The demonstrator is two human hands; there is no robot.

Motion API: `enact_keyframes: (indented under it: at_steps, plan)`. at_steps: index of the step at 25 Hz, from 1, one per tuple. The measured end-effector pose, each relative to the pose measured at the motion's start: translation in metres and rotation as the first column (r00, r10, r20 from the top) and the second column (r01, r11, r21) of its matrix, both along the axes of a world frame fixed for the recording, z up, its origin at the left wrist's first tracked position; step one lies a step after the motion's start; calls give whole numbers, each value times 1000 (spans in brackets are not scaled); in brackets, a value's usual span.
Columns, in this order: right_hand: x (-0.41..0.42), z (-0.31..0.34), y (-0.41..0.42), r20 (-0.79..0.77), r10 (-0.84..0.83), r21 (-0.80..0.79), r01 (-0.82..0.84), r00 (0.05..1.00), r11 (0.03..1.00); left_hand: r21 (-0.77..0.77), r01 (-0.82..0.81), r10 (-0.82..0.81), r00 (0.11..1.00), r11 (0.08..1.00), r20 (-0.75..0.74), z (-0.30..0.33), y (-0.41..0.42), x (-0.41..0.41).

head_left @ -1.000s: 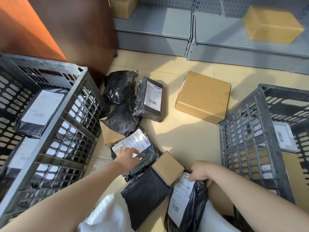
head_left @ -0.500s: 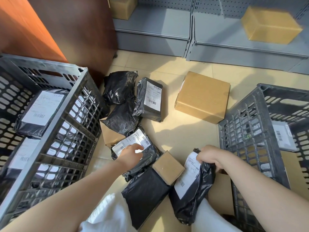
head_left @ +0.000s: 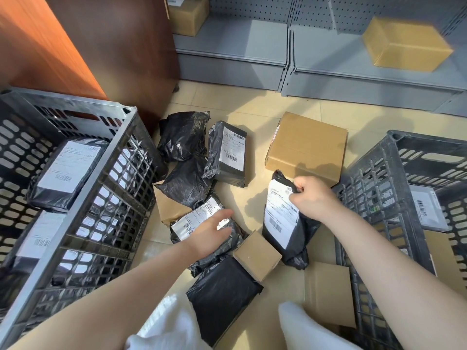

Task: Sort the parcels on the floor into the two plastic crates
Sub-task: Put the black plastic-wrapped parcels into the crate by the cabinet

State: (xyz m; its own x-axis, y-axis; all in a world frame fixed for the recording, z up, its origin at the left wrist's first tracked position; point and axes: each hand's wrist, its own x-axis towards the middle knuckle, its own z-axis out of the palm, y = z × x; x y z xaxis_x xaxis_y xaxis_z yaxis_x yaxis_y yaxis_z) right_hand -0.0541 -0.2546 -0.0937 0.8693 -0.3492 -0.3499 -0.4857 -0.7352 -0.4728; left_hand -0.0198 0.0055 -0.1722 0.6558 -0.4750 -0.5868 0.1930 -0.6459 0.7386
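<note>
1. Since a second ago, the right hand point(head_left: 312, 198) has lifted its labelled black bag point(head_left: 285, 223) off the floor point(head_left: 255, 114) and carried it toward 1 o'clock, nearer the right crate point(head_left: 394, 198).
2. That hand pinches the bag's top edge, knuckles up, forearm running back to 5 o'clock; the bag hangs upright with its white label facing the camera.
3. Left hand point(head_left: 211, 231) lies flat and loosely spread on another labelled bag point(head_left: 202, 221) at centre, gripping nothing.
4. Labels carry barcodes; the printed text is too small to read.
5. Left crate point(head_left: 106, 188) at 9 o'clock holds labelled black bags; more parcels lie on the floor between the crates.
</note>
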Motion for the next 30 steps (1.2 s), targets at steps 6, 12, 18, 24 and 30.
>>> enact_keyframes:
  at_steps: [6, 12, 18, 24, 30]
  plan:
    - [2, 11, 26, 390, 4, 208, -93, 921, 974, 4, 40, -40, 997, 999, 72, 2, -2, 3]
    - [19, 32, 39, 509, -235, 548, -101, 828, 830, -262, -63, 107, 982, 963, 157, 11, 5, 21]
    - [21, 30, 36, 422, -396, 705, -19, 816, 709, -352, -106, 75, 992, 930, -101, 19, 8, 19]
    - [21, 10, 31, 235, -478, 712, 186, 846, 678, -319, -176, 148, 983, 931, -110, 22, 8, 19]
    - [14, 4, 30, 35, -437, 628, 321, 899, 709, -312, -218, 218, 975, 925, -35, 42, 18, 27]
